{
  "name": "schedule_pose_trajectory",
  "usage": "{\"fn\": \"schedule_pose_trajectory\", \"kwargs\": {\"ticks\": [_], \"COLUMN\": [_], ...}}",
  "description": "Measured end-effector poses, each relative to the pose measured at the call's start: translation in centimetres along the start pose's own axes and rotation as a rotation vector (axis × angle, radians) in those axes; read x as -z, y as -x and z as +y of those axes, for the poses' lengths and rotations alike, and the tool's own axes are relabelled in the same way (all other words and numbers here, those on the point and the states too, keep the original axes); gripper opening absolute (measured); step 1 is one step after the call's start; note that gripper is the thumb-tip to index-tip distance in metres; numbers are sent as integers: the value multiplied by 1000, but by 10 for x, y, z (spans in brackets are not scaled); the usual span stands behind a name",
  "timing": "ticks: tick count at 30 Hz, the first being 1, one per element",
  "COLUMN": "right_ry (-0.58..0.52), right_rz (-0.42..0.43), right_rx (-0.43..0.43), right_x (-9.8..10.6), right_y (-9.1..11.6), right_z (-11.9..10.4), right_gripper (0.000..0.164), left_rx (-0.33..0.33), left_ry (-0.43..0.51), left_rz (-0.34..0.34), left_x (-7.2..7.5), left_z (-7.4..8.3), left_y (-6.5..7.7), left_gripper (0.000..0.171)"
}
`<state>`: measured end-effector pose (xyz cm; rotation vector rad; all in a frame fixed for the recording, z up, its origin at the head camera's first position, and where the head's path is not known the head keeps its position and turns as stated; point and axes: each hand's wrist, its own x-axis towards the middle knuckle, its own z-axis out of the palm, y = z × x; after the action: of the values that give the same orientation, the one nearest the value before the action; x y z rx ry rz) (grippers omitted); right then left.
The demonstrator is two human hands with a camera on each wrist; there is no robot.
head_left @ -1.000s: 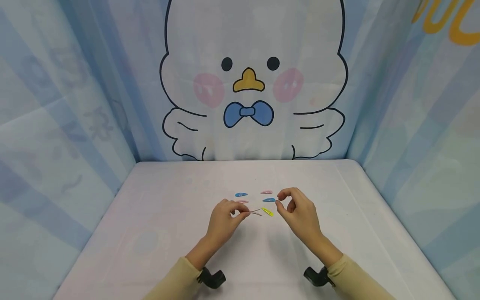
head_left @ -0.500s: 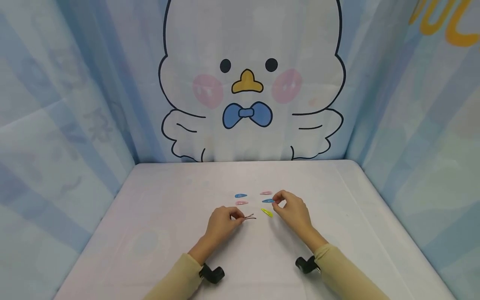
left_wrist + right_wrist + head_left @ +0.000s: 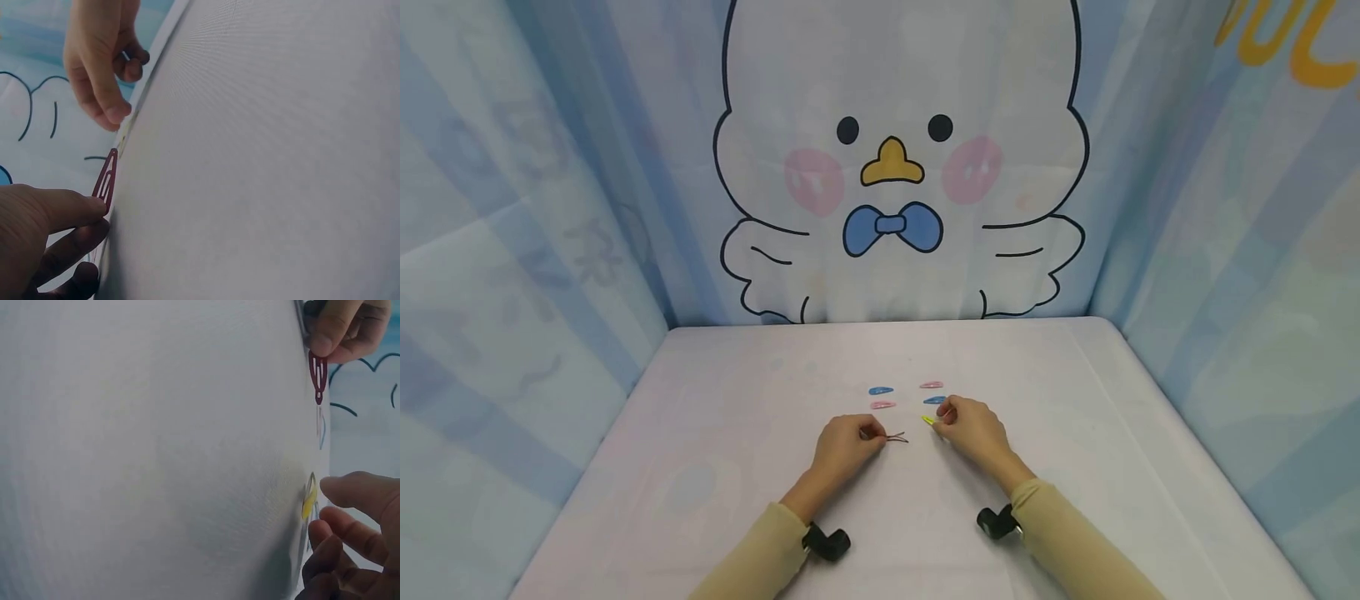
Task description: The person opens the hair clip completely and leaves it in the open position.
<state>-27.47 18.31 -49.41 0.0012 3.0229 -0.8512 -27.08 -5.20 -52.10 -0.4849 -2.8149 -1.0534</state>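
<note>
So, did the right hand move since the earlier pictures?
Yes. In the head view, judged against the far pink clip, the right hand moved left and down the picture, to the yellow clip.

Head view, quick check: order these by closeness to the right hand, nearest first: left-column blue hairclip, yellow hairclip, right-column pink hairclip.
From the right hand:
1. Yellow hairclip, right at its fingertips.
2. Right-column pink hairclip, at the back.
3. Left-column blue hairclip, also at the back, across to the left.
</note>
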Motion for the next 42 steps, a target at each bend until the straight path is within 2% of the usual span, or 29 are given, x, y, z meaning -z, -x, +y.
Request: {"fn": "schedule_pose_trajectory", "kwargs": {"ticks": [18,27,42], "right_ry": [17,-65,-98], "right_rz": [-61,-37,-4], "right_rx": [35,2,15], "right_x": [-1,6,18], "right_y": [4,11,17], "right_z": [2,6,4], "right_gripper": [10,7,7], "left_rx": [-25,-28,-4], "left_ry": [-33,0,42], "left_rz": [-54,-78,-140], "left_x": [2,5,8], "left_z": [0,-3,-3], "left_y": [0,-2,-4], "left_gripper": [4,4,5]}}
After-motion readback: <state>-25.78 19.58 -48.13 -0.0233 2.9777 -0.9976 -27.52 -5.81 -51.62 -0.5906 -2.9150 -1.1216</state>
